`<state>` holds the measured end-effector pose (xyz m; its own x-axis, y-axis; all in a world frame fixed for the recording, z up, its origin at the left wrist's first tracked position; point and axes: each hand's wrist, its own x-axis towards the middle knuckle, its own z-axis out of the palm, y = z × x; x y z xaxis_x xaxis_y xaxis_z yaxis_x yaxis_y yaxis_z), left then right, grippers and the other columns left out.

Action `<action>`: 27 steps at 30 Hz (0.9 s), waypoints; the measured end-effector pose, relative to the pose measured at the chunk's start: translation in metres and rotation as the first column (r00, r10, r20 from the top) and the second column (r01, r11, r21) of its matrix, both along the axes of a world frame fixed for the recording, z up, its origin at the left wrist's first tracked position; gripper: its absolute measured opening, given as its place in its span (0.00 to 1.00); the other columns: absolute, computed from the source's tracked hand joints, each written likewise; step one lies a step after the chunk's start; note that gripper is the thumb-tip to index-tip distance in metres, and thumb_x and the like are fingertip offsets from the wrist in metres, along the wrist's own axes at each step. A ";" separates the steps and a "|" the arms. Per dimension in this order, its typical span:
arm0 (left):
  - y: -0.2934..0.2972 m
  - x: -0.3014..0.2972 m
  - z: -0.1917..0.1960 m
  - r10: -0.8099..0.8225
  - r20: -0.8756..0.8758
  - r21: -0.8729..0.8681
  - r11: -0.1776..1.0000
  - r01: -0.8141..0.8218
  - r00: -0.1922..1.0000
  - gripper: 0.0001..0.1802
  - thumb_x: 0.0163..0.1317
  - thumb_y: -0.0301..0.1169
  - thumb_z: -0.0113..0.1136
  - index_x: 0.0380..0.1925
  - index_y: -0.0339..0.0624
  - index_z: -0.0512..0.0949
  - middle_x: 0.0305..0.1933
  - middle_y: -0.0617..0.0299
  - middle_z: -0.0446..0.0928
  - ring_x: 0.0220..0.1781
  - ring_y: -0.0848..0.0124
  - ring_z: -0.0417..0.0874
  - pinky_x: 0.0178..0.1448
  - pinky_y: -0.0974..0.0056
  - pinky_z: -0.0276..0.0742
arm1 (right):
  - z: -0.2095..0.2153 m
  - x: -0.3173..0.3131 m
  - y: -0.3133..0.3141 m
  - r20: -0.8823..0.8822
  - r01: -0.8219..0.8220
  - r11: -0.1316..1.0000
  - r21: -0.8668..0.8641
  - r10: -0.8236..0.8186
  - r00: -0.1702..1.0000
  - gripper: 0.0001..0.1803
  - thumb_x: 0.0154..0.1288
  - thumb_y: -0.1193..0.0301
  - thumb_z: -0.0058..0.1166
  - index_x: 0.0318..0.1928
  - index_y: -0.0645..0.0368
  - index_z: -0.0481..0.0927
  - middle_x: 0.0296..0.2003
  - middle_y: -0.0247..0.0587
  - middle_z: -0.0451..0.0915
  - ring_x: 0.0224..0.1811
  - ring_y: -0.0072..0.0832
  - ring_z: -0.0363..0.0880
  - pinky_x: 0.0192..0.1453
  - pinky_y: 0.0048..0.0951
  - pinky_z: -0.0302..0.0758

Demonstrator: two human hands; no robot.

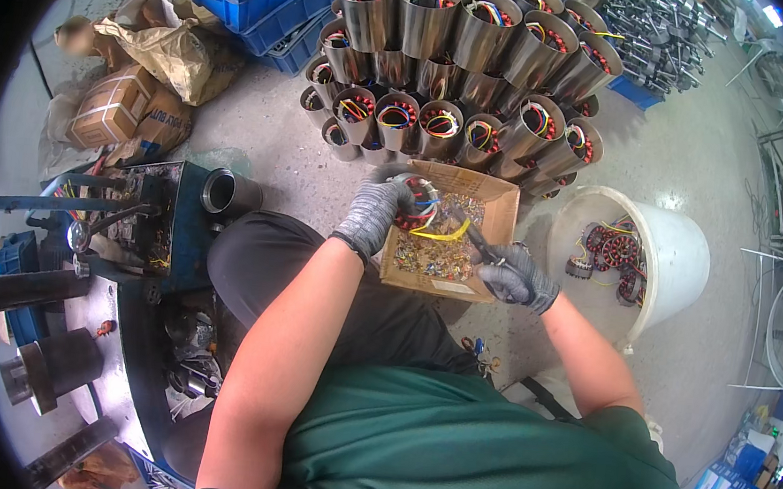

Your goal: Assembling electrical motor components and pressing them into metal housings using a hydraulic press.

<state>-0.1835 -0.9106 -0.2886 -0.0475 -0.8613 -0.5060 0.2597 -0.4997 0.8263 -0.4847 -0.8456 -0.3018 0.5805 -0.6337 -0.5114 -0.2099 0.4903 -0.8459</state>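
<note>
My left hand [375,207], in a grey knit glove, is closed round a wound motor stator [420,205] with red coils and white, blue and yellow leads. The stator is held over the left side of an open cardboard box [507,199] strewn with small coloured wire scraps. My right hand [516,277], gloved alike, grips a dark hand tool that looks like wire cutters [477,239]. Its tip lies close to the end of the yellow lead, and I cannot make out whether they touch. The fingers hide the tool's handles.
Beyond the box stand stacked metal cylinders [366,16] with wound stators inside. To the right, a tilted white tub [677,263] holds several stators. A blue-framed machine [186,239] is at my left, with cartons [114,107] behind it. Blue crates [222,0] of metal parts sit far left.
</note>
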 end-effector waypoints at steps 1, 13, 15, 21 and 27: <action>0.001 0.002 -0.008 0.066 0.074 -0.015 0.998 -0.066 0.995 0.37 0.45 0.16 0.58 0.63 0.32 0.74 0.49 0.45 0.83 0.44 0.56 0.88 0.48 0.59 0.88 | -0.008 0.001 0.003 0.002 -0.008 1.000 0.000 0.008 1.000 0.21 0.71 0.69 0.58 0.61 0.61 0.75 0.25 0.29 0.74 0.21 0.17 0.73 0.24 0.21 0.69; 0.048 0.073 0.121 0.340 0.114 -0.518 0.822 -0.237 0.933 0.35 0.44 0.19 0.57 0.60 0.32 0.76 0.57 0.49 0.80 0.58 0.61 0.84 0.67 0.61 0.79 | -0.200 -0.116 0.020 -0.628 0.225 0.723 -0.653 -0.683 0.373 0.15 0.69 0.70 0.52 0.53 0.57 0.84 0.36 0.49 0.86 0.41 0.40 0.86 0.50 0.39 0.80; 0.078 0.098 0.156 0.402 0.029 -0.440 0.827 -0.350 0.915 0.37 0.42 0.22 0.56 0.61 0.29 0.74 0.58 0.46 0.80 0.58 0.55 0.84 0.69 0.55 0.79 | -0.215 -0.127 0.025 -0.712 0.191 0.766 -0.614 -0.642 0.286 0.16 0.70 0.67 0.50 0.53 0.58 0.84 0.39 0.52 0.87 0.42 0.44 0.86 0.51 0.43 0.80; 0.219 0.231 0.177 0.667 0.008 -0.480 0.656 -0.583 0.745 0.40 0.45 0.26 0.58 0.64 0.31 0.70 0.60 0.40 0.79 0.60 0.49 0.83 0.67 0.46 0.81 | -0.314 -0.151 0.021 -0.891 -0.024 0.929 -0.369 -0.347 0.291 0.20 0.73 0.62 0.51 0.60 0.55 0.82 0.55 0.53 0.85 0.57 0.49 0.83 0.59 0.47 0.79; 0.359 0.362 0.138 0.955 0.086 -0.412 0.295 -0.862 0.286 0.29 0.49 0.19 0.56 0.56 0.32 0.74 0.48 0.48 0.80 0.51 0.55 0.84 0.58 0.50 0.86 | -0.377 -0.221 -0.005 -0.870 -0.378 0.786 -0.490 -0.412 0.271 0.41 0.67 0.44 0.58 0.71 0.59 0.73 0.61 0.47 0.83 0.60 0.44 0.83 0.60 0.40 0.79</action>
